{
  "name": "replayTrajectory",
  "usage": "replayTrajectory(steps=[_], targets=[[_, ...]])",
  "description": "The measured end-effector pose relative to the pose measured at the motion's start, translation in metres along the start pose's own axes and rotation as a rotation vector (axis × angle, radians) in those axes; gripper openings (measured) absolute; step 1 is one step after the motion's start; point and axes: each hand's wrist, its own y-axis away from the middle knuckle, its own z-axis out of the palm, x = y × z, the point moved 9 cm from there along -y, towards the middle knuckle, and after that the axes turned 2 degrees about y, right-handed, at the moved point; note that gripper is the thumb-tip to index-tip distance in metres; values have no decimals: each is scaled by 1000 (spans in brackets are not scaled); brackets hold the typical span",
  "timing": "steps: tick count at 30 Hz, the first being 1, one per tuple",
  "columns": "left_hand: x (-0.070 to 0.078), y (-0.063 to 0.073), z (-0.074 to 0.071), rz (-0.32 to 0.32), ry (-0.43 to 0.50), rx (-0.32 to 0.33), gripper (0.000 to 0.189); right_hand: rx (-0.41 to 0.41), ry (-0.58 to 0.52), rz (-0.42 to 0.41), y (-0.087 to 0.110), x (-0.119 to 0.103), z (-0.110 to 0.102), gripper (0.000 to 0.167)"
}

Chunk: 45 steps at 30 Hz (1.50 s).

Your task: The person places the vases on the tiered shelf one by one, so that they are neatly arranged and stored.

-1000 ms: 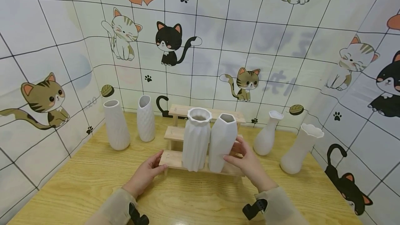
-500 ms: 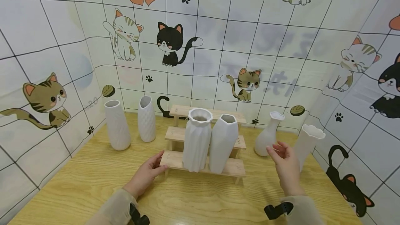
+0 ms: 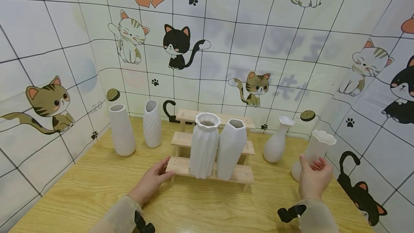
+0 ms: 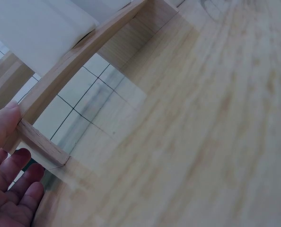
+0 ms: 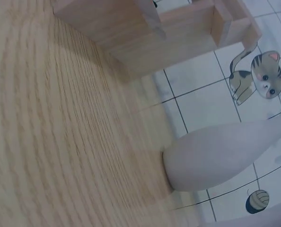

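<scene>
My left hand (image 3: 151,181) grips the left end of the lowest step of a three-step wooden display stand (image 3: 178,166); in the left wrist view its thumb (image 4: 5,125) lies against the step's end. On that step stand a white ribbed vase (image 3: 203,150) with a ruffled rim and a white faceted vase (image 3: 231,150). At the right, my right hand (image 3: 315,179), fingers loosely bent, is in front of a white vase with a scalloped rim (image 3: 318,145). It covers part of that vase, so contact cannot be told. The right wrist view shows no hand.
A white slim-necked vase (image 3: 275,150) stands between the stand and my right hand. Two textured white vases (image 3: 122,132) stand at the back left. Cat-print sheeting (image 3: 220,39) rises behind and beside the wooden table (image 3: 97,190).
My right hand has let go of the faceted vase and moved right, past the slim-necked vase, to the scalloped vase. The left hand has stayed on the stand.
</scene>
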Motion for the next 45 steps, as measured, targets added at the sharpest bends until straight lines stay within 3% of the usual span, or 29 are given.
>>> replayTrajectory(steps=[6,18,26,35,45], targets=[[-1,1,0,-1,5,-3,74,70,-36,79,-14,13,-1,86],[-1,0,-1,1,3,0,74,-22,-64,172,-29,27,17,89],[-1,1,0,-5,-1,-15,75,-2,-91,211,-36,30,20,85],[1,1,1,3,0,-28,77,12,-66,215,-41,34,17,80],[0,0,1,-9,14,-15,75,-31,12,208,-40,31,14,83]])
